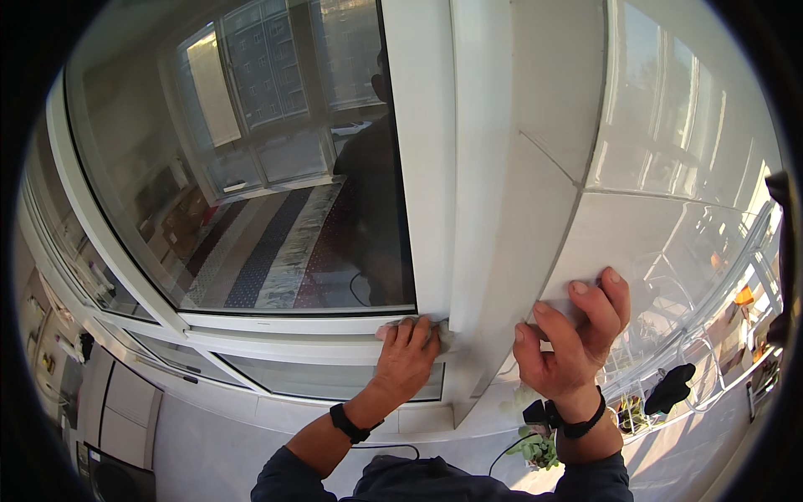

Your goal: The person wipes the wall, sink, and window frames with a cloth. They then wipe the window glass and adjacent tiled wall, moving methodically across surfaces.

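My left hand [409, 359] presses a crumpled cloth [388, 329] against the white window frame [282, 323], at the lower right corner of the large glass pane [251, 188]. The palm and fingers hide most of the cloth. To the right, my right hand [568, 332] rests its fingertips by the edge of the glossy wall tiles [633, 245], its fingers apart and bent, holding nothing. Both wrists wear black bands. The pane shows a striped bed cover and mirrors part of a dark figure.
A potted green plant [538, 448] stands on the floor below my right wrist. At the right is a white wire rack [696, 370] with a black item [670, 389] on it. Grey cabinets [125, 408] and a dark front-loading appliance [113, 477] stand lower left.
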Demonstrator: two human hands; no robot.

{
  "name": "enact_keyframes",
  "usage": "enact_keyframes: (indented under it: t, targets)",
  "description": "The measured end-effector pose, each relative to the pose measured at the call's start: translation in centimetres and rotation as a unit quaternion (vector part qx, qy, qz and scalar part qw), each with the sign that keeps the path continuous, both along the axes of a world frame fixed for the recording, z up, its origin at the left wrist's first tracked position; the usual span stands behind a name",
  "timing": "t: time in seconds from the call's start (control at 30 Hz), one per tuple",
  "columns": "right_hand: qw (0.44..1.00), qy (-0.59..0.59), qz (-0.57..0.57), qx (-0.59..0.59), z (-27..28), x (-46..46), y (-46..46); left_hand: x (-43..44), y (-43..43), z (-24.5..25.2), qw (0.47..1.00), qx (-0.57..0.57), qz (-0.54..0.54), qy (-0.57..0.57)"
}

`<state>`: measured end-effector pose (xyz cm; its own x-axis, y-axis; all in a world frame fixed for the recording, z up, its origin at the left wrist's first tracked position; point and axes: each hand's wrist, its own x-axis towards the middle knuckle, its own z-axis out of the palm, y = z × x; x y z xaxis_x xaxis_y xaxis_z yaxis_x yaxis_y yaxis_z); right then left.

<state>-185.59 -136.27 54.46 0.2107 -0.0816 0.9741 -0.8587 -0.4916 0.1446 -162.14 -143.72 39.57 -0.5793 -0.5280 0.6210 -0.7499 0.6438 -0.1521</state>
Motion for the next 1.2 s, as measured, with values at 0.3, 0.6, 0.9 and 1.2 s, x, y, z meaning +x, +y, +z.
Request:
enact_keyframes:
  t: [0.3,0.6,0.9,1.2]
  targets:
    - [0.999,-0.023,0.033,-0.014,0.4,0.4,0.1,3.2,-0.3,16.4,0.997,0.044,0.013,-0.066]
    - [0.998,-0.033,0.045,-0.008,0.3,0.5,0.3,-1.8,-1.8,45.3,0.854,-0.419,-0.138,0.275]
    - [0.998,-0.035,0.058,0.007,0.8,0.3,0.6,-7.9,-3.8,62.0,0.779,-0.449,-0.005,0.437]
    - [0.998,-0.016,0.057,0.016,0.8,0.0,0.7,-7.9,-7.8,62.8,0.856,-0.505,0.089,0.059]
